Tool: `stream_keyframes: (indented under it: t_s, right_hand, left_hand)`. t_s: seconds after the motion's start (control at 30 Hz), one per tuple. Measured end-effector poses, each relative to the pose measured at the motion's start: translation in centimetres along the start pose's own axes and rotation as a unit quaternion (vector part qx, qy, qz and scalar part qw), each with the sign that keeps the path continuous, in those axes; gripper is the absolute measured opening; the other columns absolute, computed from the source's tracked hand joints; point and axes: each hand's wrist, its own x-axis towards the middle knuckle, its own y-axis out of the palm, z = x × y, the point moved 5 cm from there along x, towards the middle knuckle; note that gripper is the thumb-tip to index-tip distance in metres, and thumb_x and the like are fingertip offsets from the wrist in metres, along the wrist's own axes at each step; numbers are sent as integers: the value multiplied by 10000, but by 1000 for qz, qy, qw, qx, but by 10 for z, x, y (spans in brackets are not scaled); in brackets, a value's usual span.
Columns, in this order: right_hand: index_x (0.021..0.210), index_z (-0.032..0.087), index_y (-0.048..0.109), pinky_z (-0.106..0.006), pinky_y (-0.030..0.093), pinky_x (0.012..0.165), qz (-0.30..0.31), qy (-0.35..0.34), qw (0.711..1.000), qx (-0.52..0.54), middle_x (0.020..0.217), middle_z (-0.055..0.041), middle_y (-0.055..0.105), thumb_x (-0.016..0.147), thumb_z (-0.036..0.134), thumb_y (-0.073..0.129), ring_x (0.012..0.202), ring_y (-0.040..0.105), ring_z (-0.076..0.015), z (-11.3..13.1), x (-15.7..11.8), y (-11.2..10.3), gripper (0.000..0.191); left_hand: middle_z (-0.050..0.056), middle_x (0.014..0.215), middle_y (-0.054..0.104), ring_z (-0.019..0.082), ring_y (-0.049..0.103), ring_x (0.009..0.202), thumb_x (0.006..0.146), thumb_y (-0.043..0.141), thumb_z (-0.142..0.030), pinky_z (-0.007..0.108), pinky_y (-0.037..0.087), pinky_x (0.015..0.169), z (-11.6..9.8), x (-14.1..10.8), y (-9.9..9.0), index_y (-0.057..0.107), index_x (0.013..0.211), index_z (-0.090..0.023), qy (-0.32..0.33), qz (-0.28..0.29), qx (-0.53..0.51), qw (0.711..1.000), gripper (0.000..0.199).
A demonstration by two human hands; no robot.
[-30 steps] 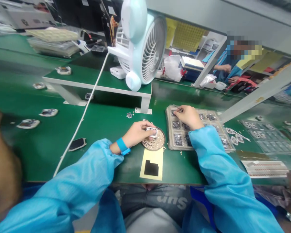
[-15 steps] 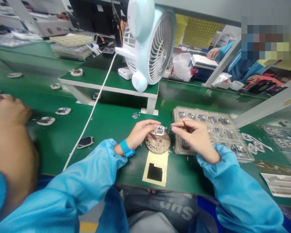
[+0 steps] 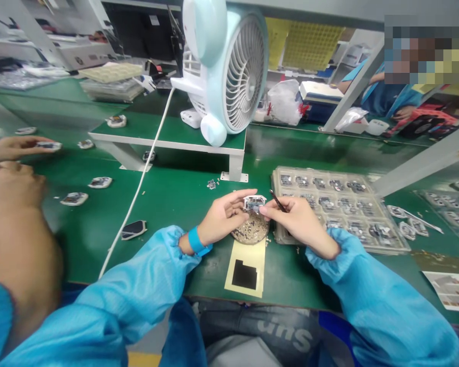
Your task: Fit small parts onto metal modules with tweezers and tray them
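Note:
My left hand (image 3: pixel 224 216) grips a small white-framed electronic housing (image 3: pixel 254 202), its circuit parts facing me. Against the housing's right side, the thumb of my right hand (image 3: pixel 300 220) touches the lower edge. The same hand holds a dark, thin tool (image 3: pixel 277 201), perhaps tweezers, its tip pointing up and left. Directly under the housing lies a round dish (image 3: pixel 251 232) scattered with many tiny pieces. A yellow sheet with a black patch (image 3: pixel 245 275) sticks out from below the dish.
To the right stands a clear compartment tray (image 3: pixel 386 244) of electronic parts. A blue fan (image 3: pixel 214 56) sits on a low green shelf (image 3: pixel 137 120), its white cable (image 3: pixel 137 186) crossing the table. At left, a co-worker's hands (image 3: pixel 15 178) work among loose housings (image 3: pixel 74 199).
My right hand has moved left from beside the housing to touch it. The housing has turned so more of its inside shows. At left, a co-worker's hand now holds up a housing.

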Motion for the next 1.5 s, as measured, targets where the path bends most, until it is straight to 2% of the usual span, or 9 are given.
stream_keyframes:
  t_s: [0.13, 0.27, 0.6, 0.8, 0.9, 1.13, 1.23, 1.4, 1.5]
  right_hand:
    - [775, 167, 770, -278, 503, 647, 8, 17, 1000, 13, 715, -38, 743, 762, 498, 811, 637, 644, -145, 0, 1, 0, 333]
    - [757, 166, 758, -251, 459, 582, 24, 30, 999, 35, 691, -25, 720, 762, 505, 813, 586, 594, -113, 0, 1, 0, 343]
    - [745, 158, 733, -226, 235, 407, 38, 43, 997, 51, 595, 19, 616, 781, 518, 808, 422, 353, -34, -1, 1, -1, 369]
    - [740, 157, 720, -238, 190, 401, 40, 54, 996, 61, 488, 61, 499, 788, 525, 808, 396, 278, -30, -2, 1, 0, 382]
    - [731, 157, 713, -239, 194, 406, 43, 60, 996, 52, 469, 72, 463, 788, 528, 807, 398, 277, -33, -2, 0, 0, 387]
    - [696, 158, 691, -234, 231, 419, 34, 52, 997, 54, 586, 26, 589, 784, 520, 806, 436, 336, -35, -2, 1, 0, 390]
    - [680, 162, 693, -234, 290, 447, 33, 46, 997, 54, 600, 12, 607, 780, 510, 811, 474, 410, -56, -2, 2, 1, 381]
    - [711, 166, 719, -251, 433, 574, 31, 23, 998, 51, 672, -16, 671, 780, 503, 806, 600, 555, -110, -3, 3, 2, 355]
    - [730, 165, 731, -256, 462, 629, 29, 18, 998, 49, 687, -15, 682, 772, 490, 814, 634, 580, -117, -4, 3, 2, 338]
  left_hand:
    - [133, 1266, 704, 212, 698, 975, 841, 729, -189, 332, 569, 832, -1, -2, 0, 620, 1390, -181, 16, -1, 67, 998, 559]
    - [110, 1154, 723, 157, 642, 778, 855, 719, -202, 306, 550, 719, -4, -3, -1, 620, 1396, -190, 44, -12, 132, 990, 551]
    - [81, 1081, 718, 135, 548, 712, 862, 728, -241, 305, 524, 702, -9, -4, -1, 639, 1376, -207, 68, -22, 195, 978, 523]
    - [71, 1084, 714, 137, 534, 732, 862, 737, -253, 313, 520, 733, -11, -3, -3, 654, 1360, -220, 85, -29, 219, 972, 506]
    - [80, 1091, 717, 133, 541, 719, 860, 749, -272, 307, 523, 711, -10, -3, -2, 653, 1361, -214, 73, -30, 190, 979, 513]
    - [55, 931, 714, 120, 535, 658, 849, 761, -262, 276, 520, 636, -8, -3, 0, 672, 1338, -191, 51, -43, 169, 983, 502]
    - [55, 952, 729, 125, 564, 669, 857, 756, -274, 286, 544, 655, -11, -4, 0, 697, 1306, -200, 60, -53, 190, 979, 459]
    - [77, 1069, 757, 188, 684, 840, 873, 749, -299, 329, 594, 763, -13, -5, -1, 700, 1312, -211, 75, -67, 222, 970, 451]
    - [89, 1154, 754, 227, 709, 970, 872, 755, -304, 352, 601, 833, -11, -5, -1, 696, 1320, -212, 77, -66, 232, 967, 461]
